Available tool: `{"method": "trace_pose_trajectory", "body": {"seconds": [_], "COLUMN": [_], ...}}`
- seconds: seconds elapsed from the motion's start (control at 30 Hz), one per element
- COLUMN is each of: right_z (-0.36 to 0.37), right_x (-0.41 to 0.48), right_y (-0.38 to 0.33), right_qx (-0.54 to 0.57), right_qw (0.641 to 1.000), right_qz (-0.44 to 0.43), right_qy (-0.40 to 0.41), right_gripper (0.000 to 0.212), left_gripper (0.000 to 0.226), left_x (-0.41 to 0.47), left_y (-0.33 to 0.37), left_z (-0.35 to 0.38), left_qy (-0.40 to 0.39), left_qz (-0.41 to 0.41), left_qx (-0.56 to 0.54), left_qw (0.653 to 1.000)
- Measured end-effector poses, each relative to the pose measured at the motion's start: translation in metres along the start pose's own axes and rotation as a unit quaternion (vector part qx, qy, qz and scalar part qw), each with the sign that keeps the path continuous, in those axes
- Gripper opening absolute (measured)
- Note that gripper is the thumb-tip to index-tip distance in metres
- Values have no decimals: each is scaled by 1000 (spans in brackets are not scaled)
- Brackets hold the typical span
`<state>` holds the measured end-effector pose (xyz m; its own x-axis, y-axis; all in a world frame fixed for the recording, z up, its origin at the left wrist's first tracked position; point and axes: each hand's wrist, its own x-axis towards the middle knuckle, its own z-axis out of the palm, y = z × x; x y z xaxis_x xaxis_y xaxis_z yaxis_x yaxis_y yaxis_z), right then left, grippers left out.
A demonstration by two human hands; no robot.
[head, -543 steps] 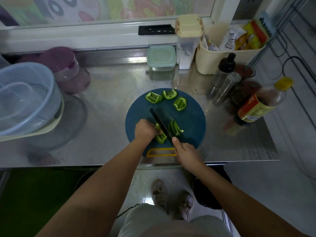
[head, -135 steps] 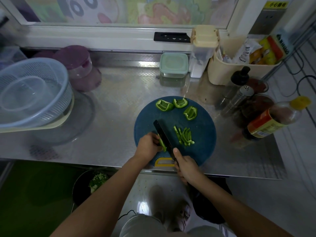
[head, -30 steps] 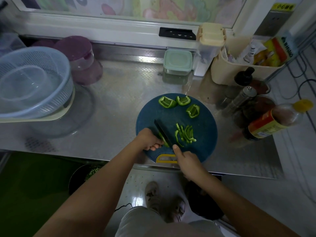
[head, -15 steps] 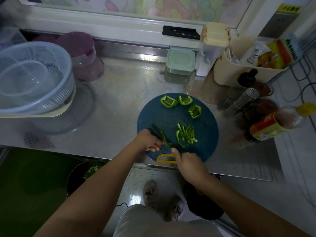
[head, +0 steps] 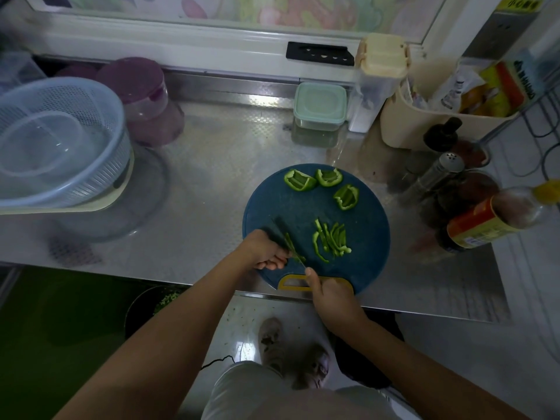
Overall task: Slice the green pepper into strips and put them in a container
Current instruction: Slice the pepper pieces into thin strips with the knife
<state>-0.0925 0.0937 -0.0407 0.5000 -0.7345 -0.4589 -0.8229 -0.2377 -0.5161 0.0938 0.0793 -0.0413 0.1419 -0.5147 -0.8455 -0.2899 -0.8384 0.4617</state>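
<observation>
A round blue cutting board (head: pixel 366 268) lies at the counter's front edge. Three green pepper chunks (head: pixel 300 179) sit along its far rim. A pile of cut pepper strips (head: pixel 331 240) lies at its middle. My right hand (head: pixel 328 294) grips the handle of a black knife (head: pixel 281 230), whose blurred blade slants across the board's left side. My left hand (head: pixel 266 251) rests with curled fingers on the board, right beside the blade and a last thin green pepper piece (head: pixel 293 247); whether the fingers hold that piece is hidden.
A pale blue colander with a clear bowl inside (head: pixel 57 144) stands at the left, a purple lidded jar (head: pixel 142 98) behind it. A mint-lidded box (head: pixel 319 106), a cream bin (head: pixel 448 116), a shaker (head: pixel 436 174) and a sauce bottle (head: pixel 491 218) crowd the right.
The knife blade has swung left and lies flatter on the board. More strips lie in the pile than several seconds ago; the piece under my left hand has shrunk to a sliver.
</observation>
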Motion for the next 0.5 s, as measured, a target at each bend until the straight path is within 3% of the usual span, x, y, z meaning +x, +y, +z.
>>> {"method": "trace_pose_trajectory", "body": {"seconds": [0.03,0.07,0.1,0.17,0.23,0.27,0.33,0.5], "right_z": [-2,8,11,7,8,10,10,3], "right_x": [4,7,8,10,10,13,24,39], "right_y": [0,7,9,0,-12,-14,-23,-25], "right_qx": [8,-38,-67,-94,-73,-43,14,104], "right_qw": [999,998,993,993,990,995,997,990], "right_qz": [34,2,-31,-37,-58,-13,63,91], "right_qy": [-17,49,91,53,102,84,32,37], "right_gripper": [38,30,35,34,63,73,71,72], "left_gripper": [19,18,18,18,19,20,20,21], "left_x": [0,1,1,1,0,0,1,3], "left_y": [0,1,1,2,2,2,2,2], "left_z": [0,-1,-1,-2,-2,-1,-1,1], "left_qy": [0,0,0,-2,-1,-1,-1,5], "left_qz": [-1,-1,-1,0,1,1,-1,-4], "left_qx": [2,3,5,9,9,9,13,3], "left_qw": [1000,1000,1000,1000,1000,1000,1000,1000]}}
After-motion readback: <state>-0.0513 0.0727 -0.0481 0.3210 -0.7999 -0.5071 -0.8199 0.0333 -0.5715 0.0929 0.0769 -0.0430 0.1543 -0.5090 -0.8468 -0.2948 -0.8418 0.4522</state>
